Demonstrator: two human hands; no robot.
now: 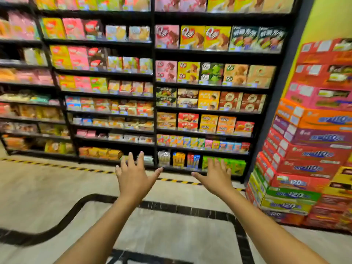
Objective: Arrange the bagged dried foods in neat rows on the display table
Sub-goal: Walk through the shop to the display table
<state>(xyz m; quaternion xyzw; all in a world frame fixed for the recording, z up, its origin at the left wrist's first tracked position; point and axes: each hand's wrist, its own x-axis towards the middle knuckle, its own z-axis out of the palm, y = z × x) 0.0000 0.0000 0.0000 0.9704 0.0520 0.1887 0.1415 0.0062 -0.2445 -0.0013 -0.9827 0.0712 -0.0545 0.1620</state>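
Observation:
My left hand (134, 175) and my right hand (215, 175) are stretched out in front of me, palms down, fingers spread, holding nothing. They hover over the shop floor, a short way apart, level with the lowest shelf of a black rack. No display table and no bagged dried foods show in the head view. The picture is blurred by motion.
Tall black shelves (154, 54) full of boxed snacks fill the view ahead. A high stack of red, orange and green cartons (304, 159) stands at the right. A yellow-black hazard stripe (57, 165) runs along the tiled floor (171, 235) before the shelves.

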